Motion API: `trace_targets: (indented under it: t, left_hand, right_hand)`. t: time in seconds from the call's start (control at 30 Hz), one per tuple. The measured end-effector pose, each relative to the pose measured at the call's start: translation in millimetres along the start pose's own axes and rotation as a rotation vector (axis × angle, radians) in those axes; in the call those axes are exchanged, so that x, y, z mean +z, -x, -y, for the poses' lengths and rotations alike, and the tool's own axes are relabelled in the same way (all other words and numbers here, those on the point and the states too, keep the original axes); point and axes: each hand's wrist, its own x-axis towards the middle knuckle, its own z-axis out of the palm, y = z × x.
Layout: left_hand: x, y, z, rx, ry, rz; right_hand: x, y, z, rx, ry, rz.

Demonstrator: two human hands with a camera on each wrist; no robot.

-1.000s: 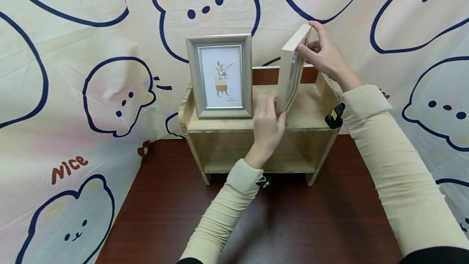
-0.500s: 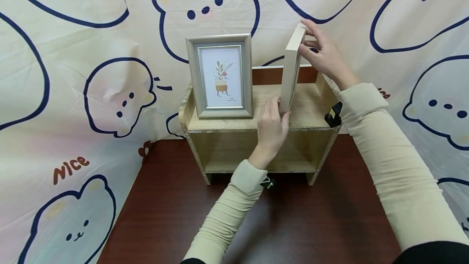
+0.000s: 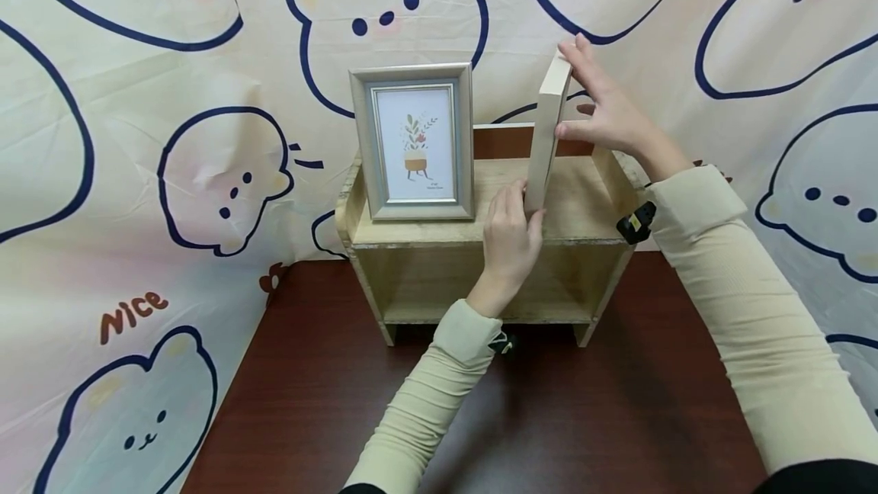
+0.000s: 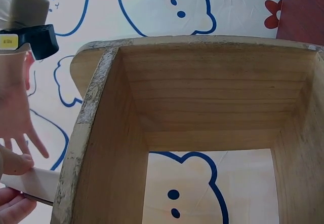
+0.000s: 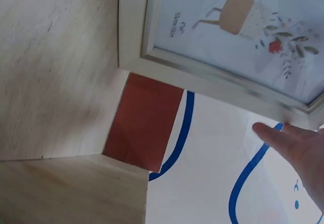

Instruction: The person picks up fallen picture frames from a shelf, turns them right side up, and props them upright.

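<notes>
A picture frame (image 3: 546,132) stands nearly edge-on to the head camera on the right part of the wooden shelf (image 3: 504,231). My left hand (image 3: 509,238) pinches its lower near corner, thumb on one side and fingers on the other. Near the top, my right hand (image 3: 610,117) touches the same frame with spread, mostly straight fingers. In the right wrist view its potted-plant picture shows behind a pale border (image 5: 202,84), beside my right hand (image 5: 304,150). A silver picture frame (image 3: 411,212) with a similar plant picture stands upright on the shelf's left part, facing forward.
The shelf has raised side walls (image 3: 613,181) and a lower compartment (image 3: 439,284). It stands on a dark red-brown table (image 3: 549,418). Behind hangs a pale cloth (image 3: 226,166) with blue-outlined cartoon animals.
The picture frame has turned until only its edge faces the head camera, shifting slightly right at its base. My left hand moved with it; my right fingers have spread and loosened.
</notes>
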Motion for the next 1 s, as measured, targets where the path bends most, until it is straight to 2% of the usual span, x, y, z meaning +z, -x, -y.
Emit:
trace_targets:
  t: [0.27,0.37,0.53,0.7,0.9,1.0]
  left_hand:
    - [-0.4,-0.2,-1.2,0.002,0.001,-0.001]
    - [-0.7,0.0,-1.5,0.003,0.013,-0.003]
    - [0.0,1.1,1.2,0.011,0.061,0.008]
    - [-0.2,-0.6,6.8,0.015,0.169,0.043]
    - [-0.7,-8.1,13.0,-0.046,0.363,0.123]
    - [-0.5,-11.9,14.5,-0.069,0.419,0.141]
  right_hand:
    - [5,4,7,0.003,0.097,-0.037]
    - [8,4,10,-0.009,0.08,-0.056]
    - [9,5,14,-0.038,-0.008,-0.069]
    - [4,1,0,-0.045,-0.066,-0.046]
    - [-1,-1,1,-0.034,-0.139,0.029]
    - [-5,-3,3,-0.026,-0.169,0.064]
